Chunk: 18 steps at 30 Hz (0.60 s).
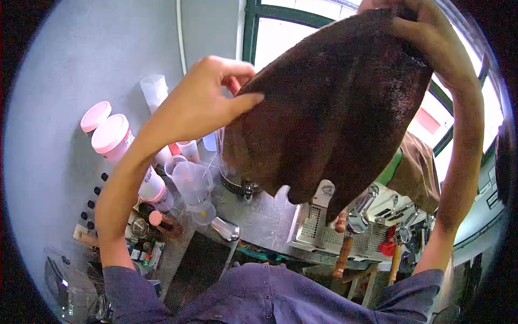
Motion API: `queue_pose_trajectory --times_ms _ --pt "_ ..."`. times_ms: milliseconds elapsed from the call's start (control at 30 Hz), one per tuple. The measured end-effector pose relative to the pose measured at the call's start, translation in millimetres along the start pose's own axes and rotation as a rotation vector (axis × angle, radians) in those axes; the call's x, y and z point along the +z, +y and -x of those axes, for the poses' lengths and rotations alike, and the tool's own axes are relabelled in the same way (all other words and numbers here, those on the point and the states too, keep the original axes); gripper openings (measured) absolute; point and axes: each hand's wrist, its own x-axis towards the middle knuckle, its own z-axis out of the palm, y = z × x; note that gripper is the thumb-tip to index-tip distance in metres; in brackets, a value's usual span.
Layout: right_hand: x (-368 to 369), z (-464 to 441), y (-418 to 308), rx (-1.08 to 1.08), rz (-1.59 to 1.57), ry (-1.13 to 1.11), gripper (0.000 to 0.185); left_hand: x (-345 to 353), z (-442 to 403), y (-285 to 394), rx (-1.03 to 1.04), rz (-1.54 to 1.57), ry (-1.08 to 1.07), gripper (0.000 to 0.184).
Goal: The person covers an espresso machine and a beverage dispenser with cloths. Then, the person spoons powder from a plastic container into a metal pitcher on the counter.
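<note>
A dark brown cloth hangs stretched between my raised hands, high in front of the counter. At its left edge, my left hand grips the cloth between thumb and fingers. Higher up on the right, my right hand is closed on the cloth's upper corner. The cloth's lower edge falls in folds over the view of an espresso machine and covers part of the window behind.
Pink-lidded tubs, a clear plastic jug and a metal cup stand on the left of the counter. Wooden-handled portafilters project from the machine. Another brown cloth lies at the right.
</note>
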Motion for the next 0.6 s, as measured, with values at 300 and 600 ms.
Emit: queue_pose_trajectory --times_ms 300,600 --pt "-23.3 2.8 95.2 0.161 -0.204 -0.267 0.035 -70.5 27.4 -21.3 -0.088 -0.007 -0.018 0.023" --pt "15.7 -16.0 154.7 0.378 -0.376 0.164 0.056 -114.8 -15.0 -10.9 -0.195 -0.253 0.347 0.038"
